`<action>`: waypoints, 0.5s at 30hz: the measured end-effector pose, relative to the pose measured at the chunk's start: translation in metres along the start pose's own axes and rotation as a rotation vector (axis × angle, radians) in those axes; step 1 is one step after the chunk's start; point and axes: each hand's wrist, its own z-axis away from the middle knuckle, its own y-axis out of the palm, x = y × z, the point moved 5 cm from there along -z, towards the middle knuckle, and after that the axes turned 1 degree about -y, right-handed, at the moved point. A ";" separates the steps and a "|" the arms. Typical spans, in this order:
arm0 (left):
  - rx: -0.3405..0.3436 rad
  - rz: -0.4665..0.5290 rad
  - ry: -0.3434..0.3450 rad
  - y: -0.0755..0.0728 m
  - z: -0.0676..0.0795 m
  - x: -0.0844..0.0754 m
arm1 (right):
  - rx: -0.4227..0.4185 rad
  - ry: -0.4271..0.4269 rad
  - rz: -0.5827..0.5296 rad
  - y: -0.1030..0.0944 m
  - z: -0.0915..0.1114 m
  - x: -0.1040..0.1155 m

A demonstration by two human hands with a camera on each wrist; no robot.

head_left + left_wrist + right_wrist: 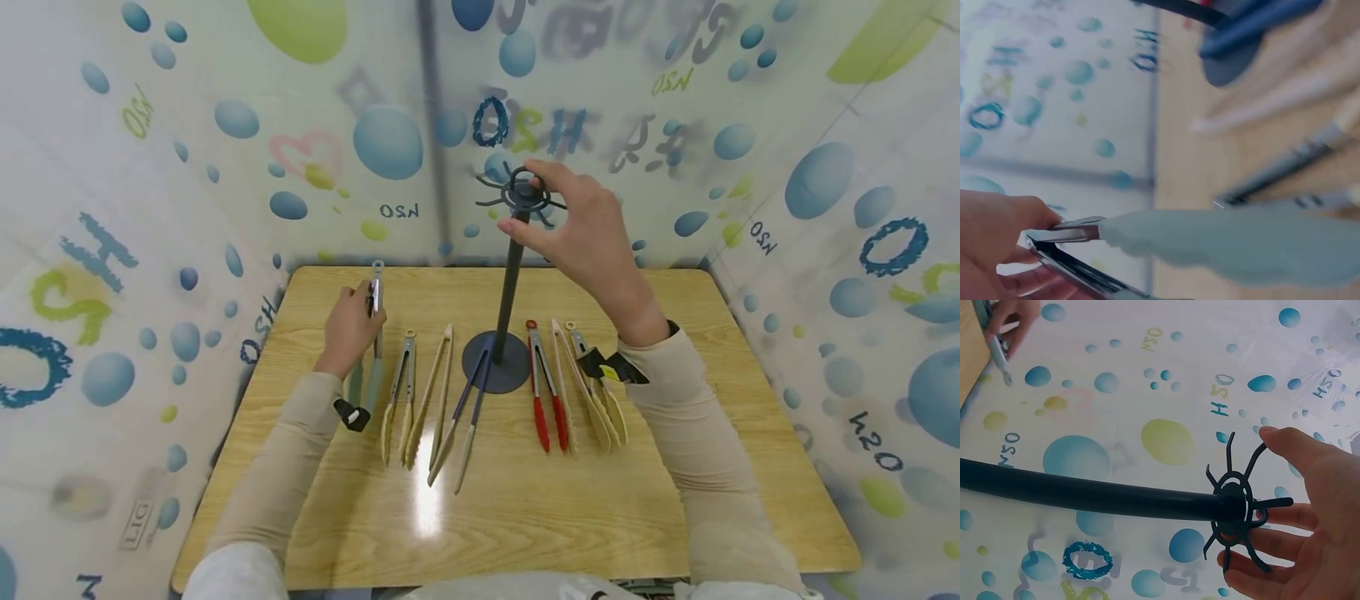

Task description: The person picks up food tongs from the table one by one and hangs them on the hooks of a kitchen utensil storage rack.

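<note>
My left hand [351, 329] grips a pair of metal tongs with grey-green scalloped tips [1210, 240] by the upper end. Its tips point toward me, low over the table's left side. At the back of the table stands a dark utensil stand [511, 283] with a round base and a ring of curved hooks on top. My right hand [596, 237] holds that hook ring [1232, 509], thumb and fingers curved about its edge. In the right wrist view the hooks look bare. Nearest to the left hand lie steel tongs with pale yellow tips [409, 367].
On the wooden table [600, 517] lie beige tongs [441, 367], blue-handled tongs [471, 387] overlapping the stand's base, red tongs [539, 408], slim beige tongs [562, 367] and yellow-tipped tongs [600, 412]. Bubble-patterned walls [300, 125] enclose the back and sides.
</note>
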 end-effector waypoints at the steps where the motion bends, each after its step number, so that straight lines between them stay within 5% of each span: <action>1: -0.007 0.022 0.013 -0.005 -0.001 -0.006 | 0.002 0.002 -0.001 0.000 0.000 0.000; 15: -0.166 0.370 0.340 -0.064 -0.006 -0.098 | 0.006 -0.016 0.009 0.002 0.000 0.000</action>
